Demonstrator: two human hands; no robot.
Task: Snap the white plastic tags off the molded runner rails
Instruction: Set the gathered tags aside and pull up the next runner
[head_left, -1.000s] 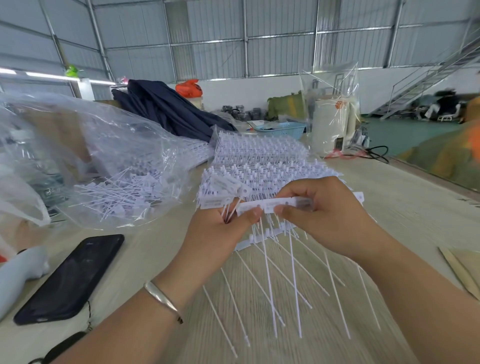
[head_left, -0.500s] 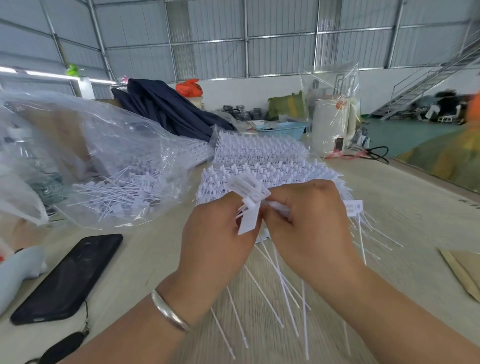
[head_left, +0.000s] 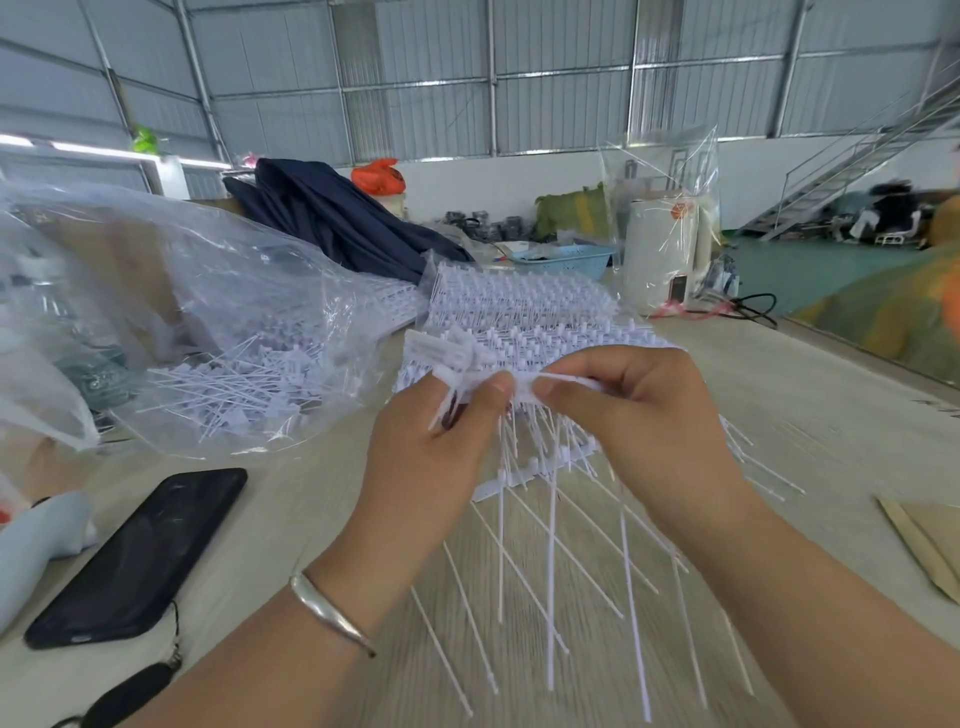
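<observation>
A pale wooden table (head_left: 810, 415) is filling the lower view, and a large clear plastic bag (head_left: 197, 312) is slumping across its left side, with loose white tags showing through its wall. Behind the hands, a stack of runner rails (head_left: 524, 312) is lying on the table, its rows of white tags standing up in ranks. A black phone (head_left: 140, 556) is lying flat at the lower left, well apart from the work.

Near the centre, the left hand (head_left: 426, 467) is clenching a bunch of detached tags (head_left: 441, 356) between thumb and fingers; their flat heads are fanning out above the knuckles to the upper left. A silver bangle (head_left: 327, 613) is circling that wrist. The right hand (head_left: 649, 415) is pinching one end of a white strip that is bridging the two thumbs, thumb tips nearly touching. Just below both hands, a single runner rail (head_left: 524, 475) is hanging at a slant, its long thin tag tails (head_left: 550, 571) splaying downward toward the viewer over the table. The tails are blurred, so their exact count is unclear.
</observation>
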